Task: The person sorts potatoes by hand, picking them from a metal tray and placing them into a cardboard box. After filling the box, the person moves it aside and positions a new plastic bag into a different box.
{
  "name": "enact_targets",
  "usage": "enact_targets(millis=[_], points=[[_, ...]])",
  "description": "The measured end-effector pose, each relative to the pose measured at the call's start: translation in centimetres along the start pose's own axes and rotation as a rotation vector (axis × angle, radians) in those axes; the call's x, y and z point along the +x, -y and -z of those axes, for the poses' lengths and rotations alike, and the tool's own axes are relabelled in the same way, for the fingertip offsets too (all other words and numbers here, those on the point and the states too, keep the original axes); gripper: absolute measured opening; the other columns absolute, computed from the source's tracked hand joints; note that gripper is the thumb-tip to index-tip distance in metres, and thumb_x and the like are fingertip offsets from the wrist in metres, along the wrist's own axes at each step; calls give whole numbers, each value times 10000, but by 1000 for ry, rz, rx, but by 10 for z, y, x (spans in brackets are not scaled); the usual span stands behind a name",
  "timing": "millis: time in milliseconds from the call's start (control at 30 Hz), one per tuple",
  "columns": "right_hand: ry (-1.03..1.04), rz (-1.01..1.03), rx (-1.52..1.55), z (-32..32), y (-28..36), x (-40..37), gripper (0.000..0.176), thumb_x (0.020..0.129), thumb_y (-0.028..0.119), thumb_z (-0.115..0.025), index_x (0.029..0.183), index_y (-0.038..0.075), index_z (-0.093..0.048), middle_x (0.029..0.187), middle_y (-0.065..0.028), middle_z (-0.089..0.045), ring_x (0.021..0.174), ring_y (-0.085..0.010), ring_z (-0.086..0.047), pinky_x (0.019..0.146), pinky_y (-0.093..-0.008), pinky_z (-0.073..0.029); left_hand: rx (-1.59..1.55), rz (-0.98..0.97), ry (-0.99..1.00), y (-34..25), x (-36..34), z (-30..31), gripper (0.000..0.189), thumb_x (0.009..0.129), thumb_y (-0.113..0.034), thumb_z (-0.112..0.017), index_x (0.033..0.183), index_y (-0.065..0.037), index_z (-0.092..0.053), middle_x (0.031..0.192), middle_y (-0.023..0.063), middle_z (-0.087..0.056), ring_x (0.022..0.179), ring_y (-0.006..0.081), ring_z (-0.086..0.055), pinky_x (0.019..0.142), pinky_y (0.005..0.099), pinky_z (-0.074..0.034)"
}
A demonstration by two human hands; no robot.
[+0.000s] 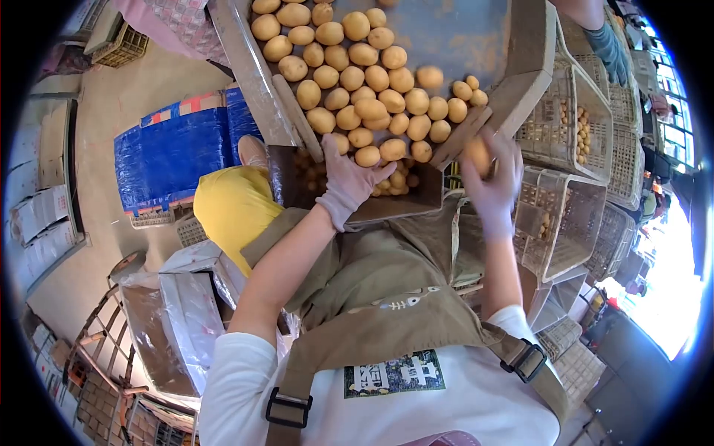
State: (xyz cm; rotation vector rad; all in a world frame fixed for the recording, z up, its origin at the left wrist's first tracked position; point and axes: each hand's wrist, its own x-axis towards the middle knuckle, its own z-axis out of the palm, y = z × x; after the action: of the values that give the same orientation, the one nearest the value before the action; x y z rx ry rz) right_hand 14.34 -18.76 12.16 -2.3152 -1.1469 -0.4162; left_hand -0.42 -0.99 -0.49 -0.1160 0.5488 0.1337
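Many round, tan-yellow potatoes lie on a wood-edged sorting tray. My left hand, in a pale glove, is at the tray's near opening beside the closest potatoes. Its thumb and fingers are apart, with nothing visibly gripped. My right hand, also gloved and smeared by motion, is by the tray's right wooden edge with a blurred potato in its fingers. Below the opening stands a box with more potatoes inside, partly hidden by my left hand. One potato on the tray looks blurred.
Plastic crates are stacked on the right, some holding potatoes. Another person's gloved hand shows at upper right. A blue-wrapped stack, a yellow cover and a plastic-lined carton are on the left.
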Motion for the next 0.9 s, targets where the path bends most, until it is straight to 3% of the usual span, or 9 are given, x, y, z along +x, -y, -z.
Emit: enact_targets(millis=[133, 200, 267, 400, 533, 600, 767, 867, 900], points=[[458, -422, -492, 61, -51, -136, 423, 758, 211, -767, 1164, 115, -698, 1056, -135, -645, 1053, -379, -577, 984, -496, -432, -6, 12, -13, 1, -1, 3, 919, 907, -785, -407, 1574, -165, -283, 1595, 106, -347, 1445, 376, -375, 1147, 614, -342], [340, -516, -419, 67, -64, -133, 388, 786, 196, -742, 1169, 144, -706, 1084, -143, -649, 1077, -375, -578, 1003, -525, -416, 28, -7, -23, 3, 3, 8, 931, 902, -795, -405, 1579, -170, -273, 1600, 101, -340, 1457, 378, -355, 1161, 607, -323], [104, -213, -336, 52, -43, -61, 337, 829, 153, -693, 1165, 169, -709, 1108, -127, -655, 1087, -354, -582, 1038, -545, -388, 32, 8, 19, 4, 2, 12, 957, 890, -808, -414, 1586, -174, -243, 1621, 93, -298, 1474, 385, -318, 1174, 626, -275], [190, 135, -431, -14, -43, 54, 355, 886, 155, -628, 1233, 200, -687, 1165, -79, -674, 1173, -292, -583, 1102, -541, -346, 37, -11, 56, 3, 3, 10, 962, 892, -797, -425, 1590, -170, -216, 1635, 90, -267, 1478, 382, -311, 1170, 650, -254], [892, -352, -547, -78, -68, 118, 410, 941, 310, -512, 1318, 229, -652, 1314, -101, -665, 1230, -300, -607, 1130, -551, -333, 9, -17, 26, 4, 0, 9, 863, 921, -738, -414, 1576, -193, -271, 1619, 104, -287, 1469, 402, -310, 1148, 664, -295], [894, -292, -507, -75, -75, 130, 435, 911, 338, -528, 1309, 226, -663, 1275, -116, -684, 1197, -320, -625, 1049, -468, -417, 6, -20, 21, 3, 1, 9, 848, 924, -727, -417, 1569, -193, -285, 1614, 102, -298, 1464, 396, -321, 1143, 662, -305], [199, 189, -207, -6, -107, 97, 454, 820, 219, -701, 1273, 213, -677, 1179, -143, -698, 1142, -362, -619, 990, -510, -458, -36, 2, 4, -2, -2, 2, 831, 925, -719, -424, 1562, -200, -300, 1608, 74, -320, 1460, 377, -341, 1126, 635, -339], [-116, -133, -809, 47, -152, 79, 433, 883, 183, -723, 1295, 74, -648, 1287, -180, -647, 1187, -393, -603, 1039, -470, -469, -34, 2, -30, 1, -5, 0, 829, 933, -725, -406, 1572, -210, -282, 1610, 71, -318, 1465, 371, -334, 1126, 633, -336], [-159, -105, -737, 50, -148, 72, 449, 870, 171, -720, 1305, 87, -649, 1301, -173, -648, 1211, -383, -597, 1048, -482, -459, -35, 5, -39, 1, -5, 2, 830, 934, -726, -403, 1573, -212, -278, 1610, 71, -317, 1466, 370, -334, 1124, 635, -339]])
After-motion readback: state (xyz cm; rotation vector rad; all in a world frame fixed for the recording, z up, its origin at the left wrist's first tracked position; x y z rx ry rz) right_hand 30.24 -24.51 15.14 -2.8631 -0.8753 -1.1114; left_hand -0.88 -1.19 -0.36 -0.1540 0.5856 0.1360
